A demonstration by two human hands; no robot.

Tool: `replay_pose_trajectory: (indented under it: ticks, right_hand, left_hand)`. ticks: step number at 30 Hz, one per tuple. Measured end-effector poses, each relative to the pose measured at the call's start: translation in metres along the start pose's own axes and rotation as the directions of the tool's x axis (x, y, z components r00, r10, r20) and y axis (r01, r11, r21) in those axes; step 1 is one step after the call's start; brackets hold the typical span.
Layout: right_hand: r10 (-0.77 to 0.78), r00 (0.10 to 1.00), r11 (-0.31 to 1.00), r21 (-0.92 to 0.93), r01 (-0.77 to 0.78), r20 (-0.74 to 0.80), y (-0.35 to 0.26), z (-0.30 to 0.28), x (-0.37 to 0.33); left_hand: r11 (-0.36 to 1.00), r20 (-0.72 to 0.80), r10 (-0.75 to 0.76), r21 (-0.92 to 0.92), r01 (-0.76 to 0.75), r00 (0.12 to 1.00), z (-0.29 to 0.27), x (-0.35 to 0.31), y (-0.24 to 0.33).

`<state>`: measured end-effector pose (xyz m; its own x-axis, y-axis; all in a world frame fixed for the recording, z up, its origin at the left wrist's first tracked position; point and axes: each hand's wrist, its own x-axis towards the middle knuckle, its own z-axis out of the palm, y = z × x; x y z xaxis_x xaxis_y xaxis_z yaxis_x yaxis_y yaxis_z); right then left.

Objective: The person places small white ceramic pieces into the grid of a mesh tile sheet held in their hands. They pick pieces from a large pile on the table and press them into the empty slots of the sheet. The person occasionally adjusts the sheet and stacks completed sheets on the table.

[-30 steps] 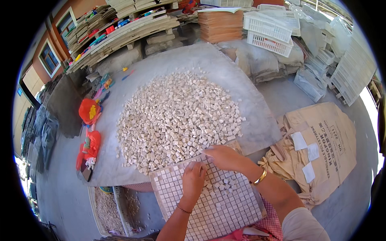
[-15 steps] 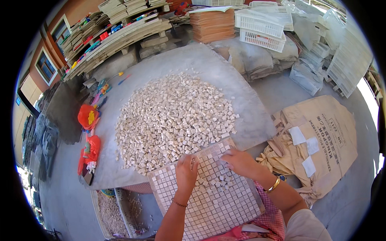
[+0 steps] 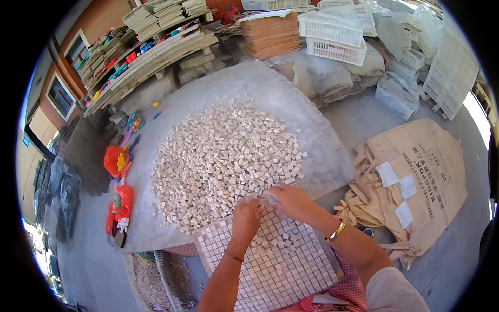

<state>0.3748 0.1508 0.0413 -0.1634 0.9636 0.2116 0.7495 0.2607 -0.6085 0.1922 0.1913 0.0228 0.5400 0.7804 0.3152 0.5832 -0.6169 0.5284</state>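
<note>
A square gridded tray [image 3: 279,281] lies tilted over my lap, most of its cells filled with small pale stone tiles. My left hand [image 3: 246,218] is over the tray's far edge, fingers and thumb pressed together; what they pinch is too small to make out. Just right of it, my right hand [image 3: 292,203] is bent over the same edge with its fingers closed, their tips partly hidden. Several loose tiles [image 3: 283,238] lie scattered on the grid below my hands. Beyond the tray, a wide heap of similar tiles [image 3: 223,161] covers the middle of a grey tabletop [image 3: 327,156].
A white crate of small tiles [image 3: 150,283] stands on the floor at lower left. Red plastic bags [image 3: 120,200] lie along the table's left edge. A tan sack [image 3: 416,171] is on the right. White crates [image 3: 332,36], stacked boards [image 3: 270,35] and planks [image 3: 156,57] stand behind.
My right hand has moved left and toward the heap, coming close to my left hand at the tray's far edge. The left hand has shifted slightly right. The view has turned a little.
</note>
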Motion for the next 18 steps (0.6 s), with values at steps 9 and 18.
replay_pose_trajectory:
  ticks: [9, 18]
  right_hand:
    - [-0.089, 0.993, 0.993, -0.072, 0.095, 0.077, 0.015, 0.023, 0.018]
    - [-0.109, 0.981, 0.972, -0.188, 0.139, 0.162, 0.004, 0.007, 0.028]
  left_hand:
    - [0.972, -0.104, -0.169, -0.183, 0.149, 0.98, 0.002, -0.003, 0.008]
    - [0.995, -0.089, -0.093, -0.057, 0.088, 0.992, 0.007, -0.005, 0.007]
